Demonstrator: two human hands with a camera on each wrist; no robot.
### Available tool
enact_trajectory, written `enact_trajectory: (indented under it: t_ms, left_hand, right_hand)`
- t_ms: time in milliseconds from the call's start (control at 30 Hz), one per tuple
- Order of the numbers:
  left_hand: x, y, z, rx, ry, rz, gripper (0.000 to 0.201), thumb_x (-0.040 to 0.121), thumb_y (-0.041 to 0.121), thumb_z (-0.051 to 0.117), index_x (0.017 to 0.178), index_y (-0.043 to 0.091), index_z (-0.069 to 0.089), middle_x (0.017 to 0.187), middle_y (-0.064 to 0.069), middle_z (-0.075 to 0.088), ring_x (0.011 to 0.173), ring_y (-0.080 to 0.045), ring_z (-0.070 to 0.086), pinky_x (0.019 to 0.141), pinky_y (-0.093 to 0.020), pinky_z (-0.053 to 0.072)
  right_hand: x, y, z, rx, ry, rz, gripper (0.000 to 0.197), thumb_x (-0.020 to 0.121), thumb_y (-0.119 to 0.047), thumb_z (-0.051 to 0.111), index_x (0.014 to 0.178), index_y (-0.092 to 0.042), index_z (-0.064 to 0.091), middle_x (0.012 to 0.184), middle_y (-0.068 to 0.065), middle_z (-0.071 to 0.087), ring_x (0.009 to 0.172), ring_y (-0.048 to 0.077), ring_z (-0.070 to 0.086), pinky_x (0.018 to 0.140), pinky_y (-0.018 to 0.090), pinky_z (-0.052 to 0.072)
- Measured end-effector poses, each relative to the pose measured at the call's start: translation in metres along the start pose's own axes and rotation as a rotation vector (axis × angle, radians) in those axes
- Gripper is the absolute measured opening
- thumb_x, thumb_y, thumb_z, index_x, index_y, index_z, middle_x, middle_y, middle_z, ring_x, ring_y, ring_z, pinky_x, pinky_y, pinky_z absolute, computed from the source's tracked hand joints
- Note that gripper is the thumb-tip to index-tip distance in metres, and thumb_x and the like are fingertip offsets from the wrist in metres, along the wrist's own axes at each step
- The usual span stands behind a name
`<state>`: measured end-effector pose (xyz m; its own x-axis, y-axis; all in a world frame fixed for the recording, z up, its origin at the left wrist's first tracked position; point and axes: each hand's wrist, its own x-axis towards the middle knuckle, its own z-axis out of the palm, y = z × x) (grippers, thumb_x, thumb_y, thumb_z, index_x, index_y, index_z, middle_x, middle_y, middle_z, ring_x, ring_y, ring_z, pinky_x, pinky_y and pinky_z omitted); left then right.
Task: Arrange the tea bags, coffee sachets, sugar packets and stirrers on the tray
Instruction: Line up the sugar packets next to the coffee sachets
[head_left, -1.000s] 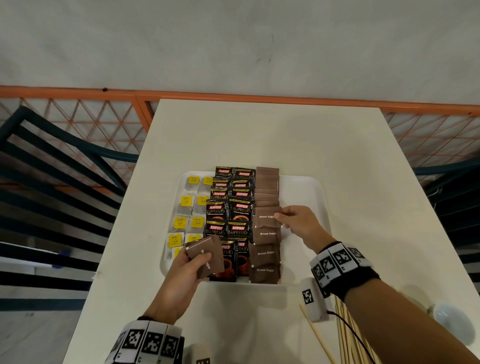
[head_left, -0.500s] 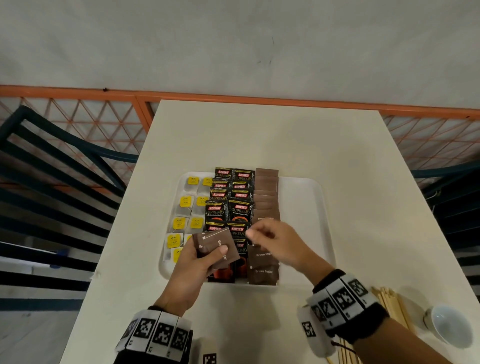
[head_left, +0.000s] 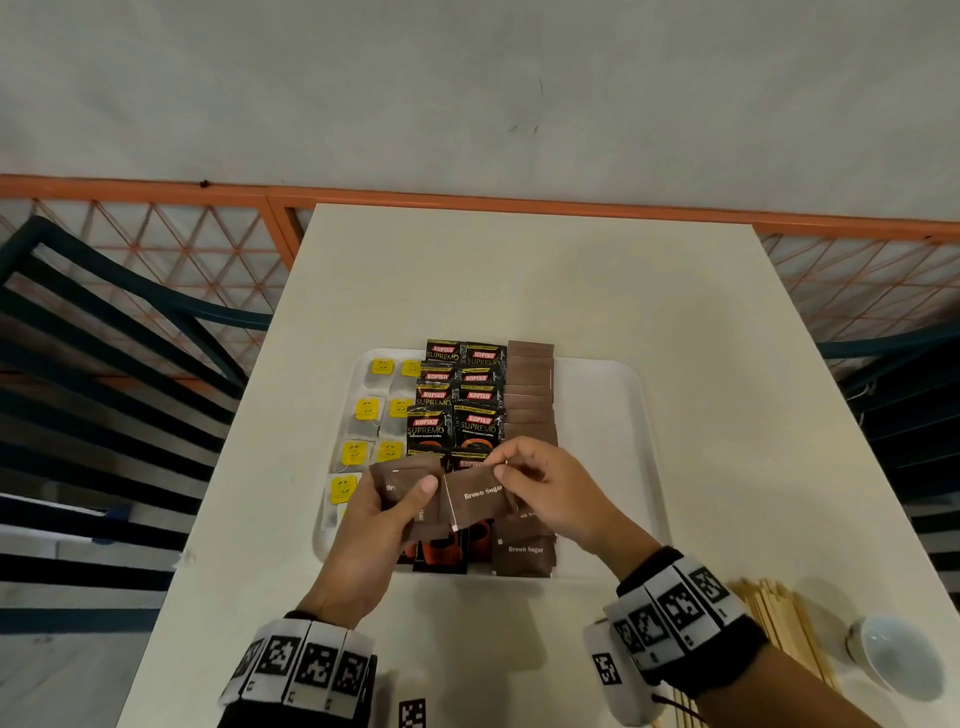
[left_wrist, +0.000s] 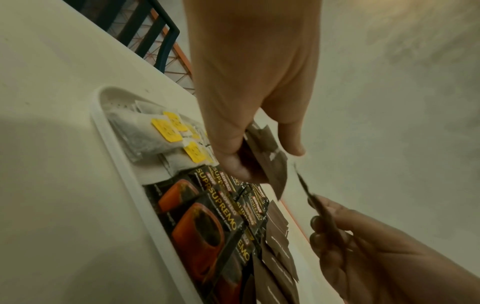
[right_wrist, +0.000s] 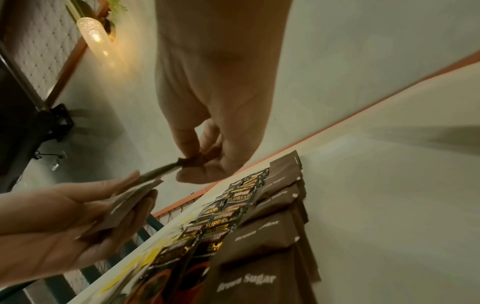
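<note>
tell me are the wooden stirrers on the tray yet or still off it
Off it. The wooden stirrers lie on the table beside the right hand's wrist, outside the tray.

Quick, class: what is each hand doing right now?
Left hand: grips a small stack of sugar packets.
Right hand: pinches one brown sugar packet.

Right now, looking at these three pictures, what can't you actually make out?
- How many brown sugar packets the left hand holds: head view, its fingers cover the stack.
- The near coffee sachets on the white plastic tray: head view, both hands hide them.
- The wooden stirrers: cut off by the bottom edge and the right wrist.
- The packet pinched by the right hand: right wrist view, blurred.
</note>
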<state>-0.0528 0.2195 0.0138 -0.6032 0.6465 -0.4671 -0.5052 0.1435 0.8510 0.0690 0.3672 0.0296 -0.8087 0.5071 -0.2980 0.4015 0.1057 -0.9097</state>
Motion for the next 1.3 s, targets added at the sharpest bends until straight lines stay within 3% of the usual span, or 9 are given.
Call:
enact_trajectory:
  t_ms: [167,333,467,700,767,900,1033,1167,1300]
  left_hand:
    - [0.0,-0.002,0.011,0.023,-0.077,-0.031,0.037,0.079,-0.004,0.064,0.111,0.013,0.059,0.103,-0.009,0.071,0.089,-0.02,0.07,0.06,-0.028,0.056]
    - [0.003,-0.002,0.014,-0.007,-0.003,0.003,0.031,0.08,-0.005,0.062,0.103,0.015,0.061,0.088,-0.002,0.074,0.08,-0.017,0.07,0.055,-0.025,0.055]
    - [0.004,-0.003,0.013,-0.025,-0.014,-0.048,0.027,0.086,0.001,0.057,0.108,0.016,0.056,0.1,-0.005,0.069,0.087,-0.017,0.066,0.06,-0.027,0.055]
    - [0.009,-0.003,0.0,-0.169,0.026,-0.121,0.035,0.092,-0.002,0.042,0.123,0.009,0.051,0.116,-0.015,0.06,0.103,-0.027,0.059,0.079,-0.035,0.052]
    - [0.01,-0.003,-0.002,-0.189,0.015,-0.128,0.039,0.09,-0.004,0.039,0.125,0.008,0.051,0.118,-0.016,0.059,0.101,-0.025,0.058,0.077,-0.033,0.053]
    - [0.011,-0.004,0.0,-0.182,-0.004,-0.12,0.038,0.091,-0.006,0.038,0.124,0.009,0.051,0.116,-0.013,0.061,0.103,-0.024,0.059,0.065,-0.024,0.058]
    - [0.011,-0.006,0.002,-0.16,-0.018,-0.092,0.032,0.092,-0.005,0.043,0.114,0.015,0.055,0.114,-0.009,0.063,0.101,-0.02,0.061,0.072,-0.025,0.058]
    - [0.009,-0.007,0.005,-0.128,-0.005,-0.062,0.029,0.09,-0.003,0.049,0.108,0.018,0.057,0.112,-0.008,0.064,0.104,-0.022,0.061,0.081,-0.032,0.054]
    - [0.01,-0.006,0.01,-0.074,0.01,-0.014,0.028,0.085,-0.001,0.058,0.106,0.018,0.058,0.104,-0.006,0.069,0.099,-0.018,0.066,0.072,-0.024,0.057]
  right_hand:
    - [0.0,0.002,0.008,0.01,0.063,0.007,0.014,0.09,-0.014,0.056,0.099,-0.024,0.06,0.084,-0.008,0.064,0.062,0.006,0.062,0.061,0.027,0.058]
    - [0.001,0.004,0.002,0.231,0.044,0.112,0.02,0.083,-0.007,0.065,0.103,-0.012,0.064,0.088,0.003,0.069,0.069,0.011,0.065,0.066,0.023,0.057]
    - [0.014,0.008,-0.008,0.254,0.109,0.169,0.013,0.084,-0.005,0.063,0.086,-0.017,0.065,0.08,0.0,0.066,0.067,0.007,0.061,0.061,0.017,0.053]
    - [0.057,0.028,-0.043,0.3,0.445,0.305,0.009,0.082,-0.004,0.066,0.089,-0.008,0.062,0.072,0.002,0.061,0.061,0.012,0.054,0.055,0.019,0.044]
    - [0.066,0.033,-0.047,0.256,0.478,0.319,0.008,0.081,-0.006,0.067,0.088,-0.008,0.064,0.071,0.001,0.061,0.063,0.012,0.055,0.056,0.019,0.043]
    - [0.077,0.043,-0.047,0.179,0.503,0.315,0.015,0.081,-0.008,0.069,0.095,-0.003,0.066,0.072,0.004,0.064,0.064,0.014,0.057,0.063,0.024,0.05]
    - [0.081,0.049,-0.044,0.053,0.557,0.301,0.014,0.078,-0.016,0.072,0.089,-0.013,0.064,0.089,0.007,0.069,0.084,0.022,0.066,0.082,0.036,0.054]
    - [0.075,0.044,-0.041,-0.083,0.596,0.274,0.026,0.081,-0.022,0.069,0.101,-0.009,0.057,0.087,0.004,0.06,0.076,0.014,0.055,0.059,0.016,0.038]
    - [0.06,0.021,-0.03,-0.195,0.55,0.126,0.023,0.087,-0.028,0.061,0.103,-0.013,0.056,0.093,0.002,0.058,0.082,0.012,0.053,0.061,0.009,0.033]
